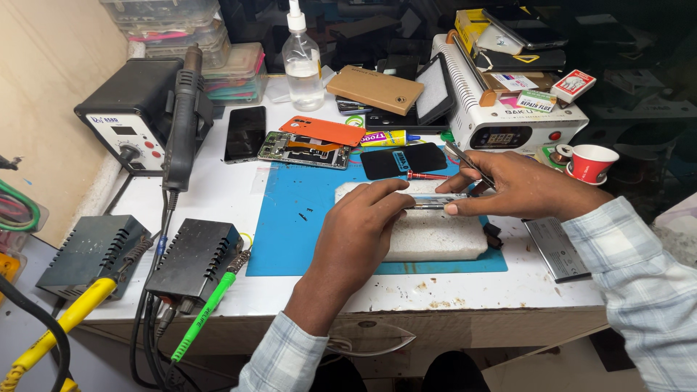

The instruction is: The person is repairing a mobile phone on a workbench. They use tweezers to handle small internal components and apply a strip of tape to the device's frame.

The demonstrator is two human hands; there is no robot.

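A: What's in the hands?

B: A thin, flat phone part (434,202), shiny metal or glass, lying lengthwise on a white foam-like block (428,236). Left hand (356,232) pinches its near end, thumb & fingers closed on the edge. Right hand (512,187) presses fingertips on the far end & also grips slim metal tweezers (465,161), so both hands are clamped, not loose.

A: How would it handle?

B: My guess: v. light, stiff, slippery on the faces, prob. fragile. Edges look the safest place to hold, as both hands do now.

A: And the block?

B: Rough, grainy, pale, rounded corners; looks soft enough to cushion. It sits on a smooth blue mat (290,218) on the white surface (218,196).

A: Other stuff nearby?

B: Behind the mat: an opened phone (305,151) w/ bare circuitry, an orange back cover (323,131), a black glossy phone (245,133), a clear plastic bottle (303,65). Left side: a black hot-air station (134,109) w/ its handle, two black ribbed boxes (196,258). Right: a red paper cup (589,162), a white heater unit (508,116).
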